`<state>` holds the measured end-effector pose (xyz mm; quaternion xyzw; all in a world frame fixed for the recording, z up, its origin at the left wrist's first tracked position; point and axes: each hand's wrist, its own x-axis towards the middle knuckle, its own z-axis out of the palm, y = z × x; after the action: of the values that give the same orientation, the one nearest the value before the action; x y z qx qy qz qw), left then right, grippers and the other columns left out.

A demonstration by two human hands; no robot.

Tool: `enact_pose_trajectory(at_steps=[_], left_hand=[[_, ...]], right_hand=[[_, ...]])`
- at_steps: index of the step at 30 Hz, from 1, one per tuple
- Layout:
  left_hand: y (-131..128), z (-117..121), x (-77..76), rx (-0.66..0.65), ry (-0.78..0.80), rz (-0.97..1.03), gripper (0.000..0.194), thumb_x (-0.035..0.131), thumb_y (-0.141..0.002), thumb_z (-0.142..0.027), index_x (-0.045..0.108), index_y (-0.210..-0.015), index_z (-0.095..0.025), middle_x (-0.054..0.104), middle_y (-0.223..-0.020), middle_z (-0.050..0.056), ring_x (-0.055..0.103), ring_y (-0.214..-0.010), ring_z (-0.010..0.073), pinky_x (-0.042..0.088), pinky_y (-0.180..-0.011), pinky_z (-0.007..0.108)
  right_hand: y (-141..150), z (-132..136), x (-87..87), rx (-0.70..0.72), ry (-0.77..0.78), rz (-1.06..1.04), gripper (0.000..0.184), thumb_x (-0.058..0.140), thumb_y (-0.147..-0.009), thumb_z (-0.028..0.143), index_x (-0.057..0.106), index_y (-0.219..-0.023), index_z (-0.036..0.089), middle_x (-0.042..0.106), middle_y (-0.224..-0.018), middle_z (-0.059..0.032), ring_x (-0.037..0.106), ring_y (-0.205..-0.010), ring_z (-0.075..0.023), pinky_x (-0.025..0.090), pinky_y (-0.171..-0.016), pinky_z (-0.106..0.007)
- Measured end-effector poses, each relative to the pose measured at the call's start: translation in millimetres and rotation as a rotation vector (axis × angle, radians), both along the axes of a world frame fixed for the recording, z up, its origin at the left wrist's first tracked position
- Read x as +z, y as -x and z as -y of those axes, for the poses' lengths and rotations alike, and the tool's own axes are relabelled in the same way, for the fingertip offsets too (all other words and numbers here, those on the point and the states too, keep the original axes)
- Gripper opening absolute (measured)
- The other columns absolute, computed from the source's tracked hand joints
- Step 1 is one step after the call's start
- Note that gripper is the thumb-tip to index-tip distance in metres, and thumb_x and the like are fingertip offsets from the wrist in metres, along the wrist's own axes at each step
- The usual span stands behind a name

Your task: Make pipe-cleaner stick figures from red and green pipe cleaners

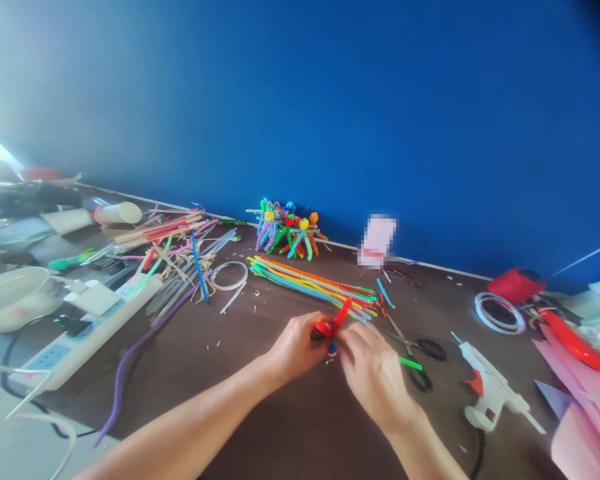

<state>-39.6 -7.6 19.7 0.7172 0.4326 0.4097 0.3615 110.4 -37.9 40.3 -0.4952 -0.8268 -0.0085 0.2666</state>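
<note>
My left hand [296, 345] is closed around a red pipe cleaner [342, 316], partly coiled, with one end sticking up to the right. Close against it, my right hand [373, 367] pinches a green pipe cleaner [411, 363], whose bright end pokes out past the knuckles. A small blue piece [333, 350] shows between the two hands; what it belongs to is hidden by the fingers. Just beyond the hands lies a bundle of colourful pipe cleaners [310, 283]. Behind that, several pipe cleaner figures [290, 230] lean by the blue wall.
Scissors [410, 343] lie right of my right hand, with a white glue gun [495, 390] farther right. A power strip [90, 333], a white bowl [15, 297] and a heap of sticks [175, 267] fill the left. Pink sheets [580, 400] cover the right edge.
</note>
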Motion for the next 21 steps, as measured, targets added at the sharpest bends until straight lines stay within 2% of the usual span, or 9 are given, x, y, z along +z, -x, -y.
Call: enact_pose_trajectory(at_steps=[3,7,10,13,16,21], left_hand=[[4.5,0.5,8.7,-0.077,-0.072,-0.031,0.037,0.051,-0.06,-0.003,0.062,-0.091,-0.019,0.065,-0.085,0.003,0.059,-0.077,0.016,0.042,-0.072,0.023],[9.5,0.4,12.1,-0.17,-0.085,-0.049,0.04,0.052,-0.062,-0.006,0.06,-0.099,-0.02,0.065,-0.09,0.004,0.059,-0.08,0.0168,0.042,-0.074,0.024],[10.6,0.9,9.6,-0.235,0.049,-0.009,0.029,0.054,-0.063,-0.009,0.062,-0.09,-0.018,0.064,-0.079,0.004,0.058,-0.072,0.0156,0.043,-0.068,0.023],[10.1,1.3,5.4,-0.33,0.288,0.186,0.021,0.059,-0.064,-0.013,0.06,-0.085,-0.014,0.061,-0.074,0.003,0.056,-0.067,0.0135,0.043,-0.062,0.022],[8.5,1.0,1.3,-0.377,0.479,0.415,0.022,0.066,-0.062,-0.018,0.057,-0.082,-0.013,0.059,-0.073,0.003,0.054,-0.066,0.0118,0.042,-0.062,0.022],[2.1,0.8,-2.5,-0.295,0.622,0.663,0.031,0.073,-0.055,-0.019,0.055,-0.08,-0.011,0.058,-0.07,0.002,0.053,-0.064,0.0106,0.041,-0.062,0.022]], right_hand=[[-1.6,-1.7,2.0,-0.042,0.125,-0.179,0.013,0.051,-0.073,0.011,0.058,-0.079,0.019,0.061,-0.077,-0.0035,0.056,-0.078,-0.0183,0.042,-0.072,-0.03],[-5.4,-8.5,6.1,-0.035,0.49,-0.498,0.013,0.051,-0.071,0.014,0.061,-0.077,0.017,0.065,-0.076,-0.0024,0.059,-0.073,-0.017,0.043,-0.069,-0.027],[-9.6,-14.3,6.5,0.05,0.829,-0.749,0.009,0.053,-0.067,0.016,0.061,-0.07,0.015,0.064,-0.066,-0.0004,0.058,-0.065,-0.0144,0.043,-0.063,-0.024],[-13.7,-17.3,3.3,0.031,1.092,-0.934,0.002,0.056,-0.063,0.017,0.058,-0.063,0.015,0.057,-0.053,0.0043,0.05,-0.049,-0.0085,0.036,-0.05,-0.019],[-15.5,-17.3,0.4,-0.009,1.159,-0.985,0.004,0.057,-0.06,0.015,0.054,-0.058,0.015,0.05,-0.049,0.0064,0.042,-0.044,-0.0056,0.028,-0.043,-0.016],[-14.4,-15.6,-2.9,0.001,1.065,-0.963,0.005,0.053,-0.064,0.016,0.052,-0.059,0.015,0.049,-0.051,0.0062,0.042,-0.048,-0.0065,0.03,-0.046,-0.017]])
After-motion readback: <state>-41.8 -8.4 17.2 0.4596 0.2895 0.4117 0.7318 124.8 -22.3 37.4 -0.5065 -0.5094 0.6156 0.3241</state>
